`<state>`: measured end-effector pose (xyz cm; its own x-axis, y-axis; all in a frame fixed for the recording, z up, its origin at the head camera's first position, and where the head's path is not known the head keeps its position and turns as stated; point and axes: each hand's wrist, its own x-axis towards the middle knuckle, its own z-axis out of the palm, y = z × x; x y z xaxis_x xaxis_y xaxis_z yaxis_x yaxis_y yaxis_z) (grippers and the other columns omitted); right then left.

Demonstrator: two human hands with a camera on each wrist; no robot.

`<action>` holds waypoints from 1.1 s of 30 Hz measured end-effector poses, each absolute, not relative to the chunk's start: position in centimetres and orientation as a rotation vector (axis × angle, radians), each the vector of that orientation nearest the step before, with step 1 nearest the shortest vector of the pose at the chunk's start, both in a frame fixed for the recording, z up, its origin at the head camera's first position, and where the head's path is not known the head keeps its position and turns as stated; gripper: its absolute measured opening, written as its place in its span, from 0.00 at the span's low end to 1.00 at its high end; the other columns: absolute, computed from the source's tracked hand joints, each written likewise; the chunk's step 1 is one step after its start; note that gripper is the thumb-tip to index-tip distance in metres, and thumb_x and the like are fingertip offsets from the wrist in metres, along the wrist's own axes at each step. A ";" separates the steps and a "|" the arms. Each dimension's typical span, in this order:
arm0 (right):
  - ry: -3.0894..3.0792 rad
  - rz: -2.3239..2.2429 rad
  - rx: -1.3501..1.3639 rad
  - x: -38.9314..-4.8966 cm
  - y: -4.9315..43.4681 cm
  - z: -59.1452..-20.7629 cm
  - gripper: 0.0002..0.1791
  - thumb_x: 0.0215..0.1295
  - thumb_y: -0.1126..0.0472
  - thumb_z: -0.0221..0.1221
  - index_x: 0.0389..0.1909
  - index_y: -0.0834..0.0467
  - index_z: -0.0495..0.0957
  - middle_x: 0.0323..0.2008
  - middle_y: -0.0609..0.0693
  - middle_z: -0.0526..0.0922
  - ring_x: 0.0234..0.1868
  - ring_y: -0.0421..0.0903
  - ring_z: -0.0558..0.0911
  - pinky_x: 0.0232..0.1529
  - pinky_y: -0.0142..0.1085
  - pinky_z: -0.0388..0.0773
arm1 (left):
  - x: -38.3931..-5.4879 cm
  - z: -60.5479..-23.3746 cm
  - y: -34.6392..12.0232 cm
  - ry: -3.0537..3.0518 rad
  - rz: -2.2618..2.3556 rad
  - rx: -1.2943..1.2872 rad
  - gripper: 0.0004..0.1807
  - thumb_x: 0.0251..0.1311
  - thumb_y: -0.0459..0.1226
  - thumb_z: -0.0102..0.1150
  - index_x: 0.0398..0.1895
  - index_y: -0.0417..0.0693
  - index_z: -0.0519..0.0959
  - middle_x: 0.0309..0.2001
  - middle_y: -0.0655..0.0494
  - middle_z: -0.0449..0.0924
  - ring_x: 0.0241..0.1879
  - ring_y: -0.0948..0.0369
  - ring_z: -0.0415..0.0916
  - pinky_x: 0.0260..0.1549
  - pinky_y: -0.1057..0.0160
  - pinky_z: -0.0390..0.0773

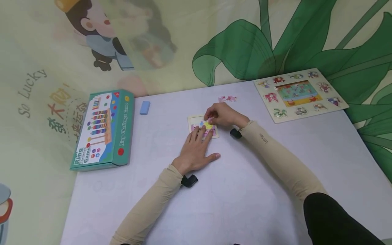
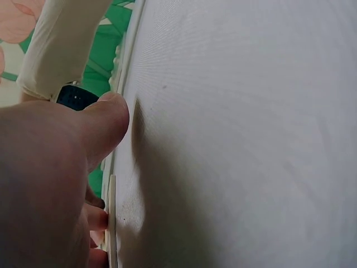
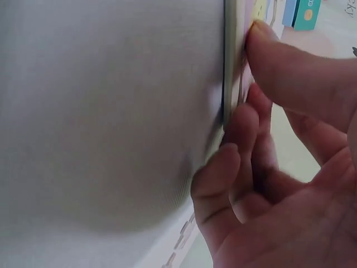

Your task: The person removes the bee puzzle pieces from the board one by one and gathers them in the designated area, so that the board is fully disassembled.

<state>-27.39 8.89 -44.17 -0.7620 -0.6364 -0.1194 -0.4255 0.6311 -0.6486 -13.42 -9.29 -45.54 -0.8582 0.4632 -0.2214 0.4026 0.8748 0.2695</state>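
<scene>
A small square jigsaw puzzle (image 1: 215, 133) with a pale frame and a pink, yellow and blue picture lies mid-table. My left hand (image 1: 195, 151) rests flat, its straight fingertips on the puzzle's near part and the thumb spread to the right. At the puzzle's upper right corner, my right hand (image 1: 225, 115) pinches a pinkish puzzle piece between thumb and fingers, mostly hidden by them. In the right wrist view, the thumb (image 3: 290, 67) lies on the puzzle's face and the other fingers curl at its edge. Two joined pink puzzle pieces (image 1: 228, 98) lie just beyond the right hand.
At the left stands a green Ring Challenge Game box (image 1: 124, 126), with a blue block (image 1: 145, 108) beside it. A larger board (image 1: 292, 117) with sea-animal pieces lies at the back right, against the printed cloth backdrop. White cloth covers the table (image 1: 245, 204).
</scene>
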 end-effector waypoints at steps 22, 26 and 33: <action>2.573 -0.958 -0.788 -27.2 8.5 -44.8 0.19 0.64 0.72 0.71 0.54 0.62 0.78 0.42 0.56 0.81 0.45 0.51 0.77 0.51 0.43 0.75 | -13.3 -45.5 -9.2 2.780 0.288 0.637 0.51 0.74 0.68 0.48 0.88 0.51 0.47 0.87 0.40 0.42 0.86 0.42 0.36 0.83 0.42 0.45; 2.555 -0.949 -0.804 -27.1 8.5 -44.7 0.18 0.65 0.72 0.70 0.54 0.63 0.81 0.44 0.57 0.83 0.46 0.51 0.78 0.53 0.43 0.77 | -13.2 -45.7 -9.3 2.768 0.291 0.620 0.51 0.74 0.68 0.47 0.88 0.52 0.46 0.87 0.41 0.41 0.87 0.42 0.36 0.83 0.42 0.45; 2.502 -0.961 -0.879 -27.1 8.9 -44.4 0.20 0.65 0.76 0.66 0.56 0.60 0.82 0.49 0.59 0.85 0.51 0.54 0.80 0.59 0.49 0.79 | -13.2 -45.7 -9.2 2.779 0.301 0.632 0.50 0.74 0.68 0.48 0.88 0.52 0.47 0.87 0.41 0.41 0.86 0.42 0.36 0.83 0.41 0.45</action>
